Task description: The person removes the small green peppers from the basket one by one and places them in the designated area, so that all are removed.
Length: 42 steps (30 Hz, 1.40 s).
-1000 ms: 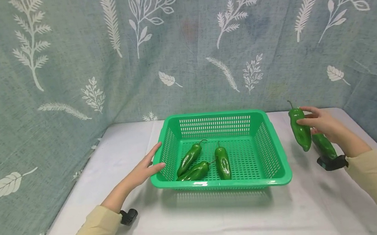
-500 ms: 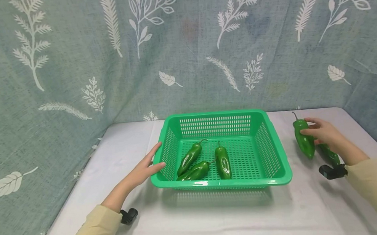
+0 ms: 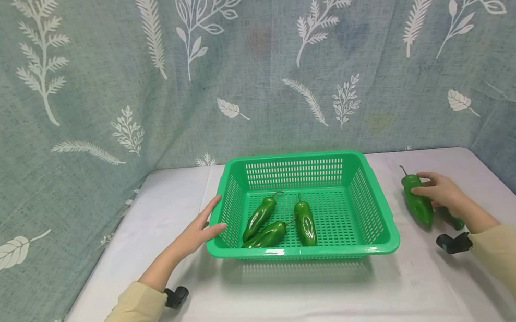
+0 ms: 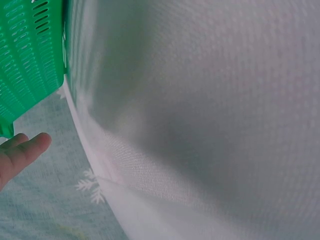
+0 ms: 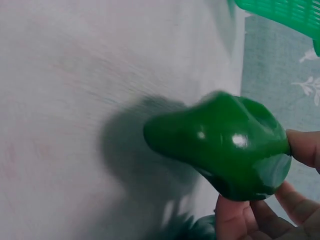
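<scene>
My right hand pinches a glossy green pepper between thumb and fingers, to the right of the basket. Its stem points away from me, and its tapered tip fills the middle of the right wrist view. Whether the tip touches the cloth I cannot tell. Partly hidden behind that hand, a second green pepper lies on the table. My left hand is at the left side of the green plastic basket, fingers spread and straight by the rim. Inside the basket lie three green peppers, stems upward or to the right.
A white cloth covers the table. Grey-green fabric with white leaf prints hangs behind and at both sides. A black wrist camera is strapped on the left wrist, another wrist camera on the right.
My right hand has lowered the held pepper toward the table, bringing it nearer to me. The left hand, the basket and the peppers in it have stayed in place.
</scene>
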Each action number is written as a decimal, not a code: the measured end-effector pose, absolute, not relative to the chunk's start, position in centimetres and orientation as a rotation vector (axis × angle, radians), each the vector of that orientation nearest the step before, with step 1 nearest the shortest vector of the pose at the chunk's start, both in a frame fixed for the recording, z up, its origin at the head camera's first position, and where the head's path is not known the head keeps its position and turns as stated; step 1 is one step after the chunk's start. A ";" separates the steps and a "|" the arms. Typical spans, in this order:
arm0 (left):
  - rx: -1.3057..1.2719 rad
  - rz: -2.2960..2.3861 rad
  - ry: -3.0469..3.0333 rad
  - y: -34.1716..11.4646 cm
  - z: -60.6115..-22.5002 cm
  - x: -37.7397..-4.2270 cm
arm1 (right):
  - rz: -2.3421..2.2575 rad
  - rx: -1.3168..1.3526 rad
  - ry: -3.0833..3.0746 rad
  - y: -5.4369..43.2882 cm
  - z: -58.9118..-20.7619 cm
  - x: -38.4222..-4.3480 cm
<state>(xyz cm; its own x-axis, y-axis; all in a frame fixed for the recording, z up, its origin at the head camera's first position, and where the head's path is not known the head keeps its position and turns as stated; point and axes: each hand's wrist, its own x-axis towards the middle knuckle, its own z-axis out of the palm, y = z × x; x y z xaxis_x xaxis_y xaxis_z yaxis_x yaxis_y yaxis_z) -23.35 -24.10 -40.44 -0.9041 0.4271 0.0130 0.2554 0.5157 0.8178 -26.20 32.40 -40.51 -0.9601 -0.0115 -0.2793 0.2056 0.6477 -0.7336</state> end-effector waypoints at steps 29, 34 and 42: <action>0.591 1.346 2.565 -24.1 -40.5 -23.3 | -0.933 0.256 2.726 31.4 -41.9 -26.8; 0.595 1.342 2.569 -24.1 -40.6 -23.4 | -0.984 0.241 2.739 32.5 -41.7 -26.9; 0.593 1.346 2.568 -24.2 -40.6 -23.4 | -1.047 0.226 2.764 33.2 -39.3 -26.5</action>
<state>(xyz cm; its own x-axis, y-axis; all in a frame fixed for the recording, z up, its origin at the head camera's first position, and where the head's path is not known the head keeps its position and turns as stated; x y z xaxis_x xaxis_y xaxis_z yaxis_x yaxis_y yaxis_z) -23.44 -24.17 -40.65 -0.9037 0.4275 0.0238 0.2626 0.5097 0.8193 -26.54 33.22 -39.33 -0.9728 0.0787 -0.2179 0.2033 0.7407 -0.6403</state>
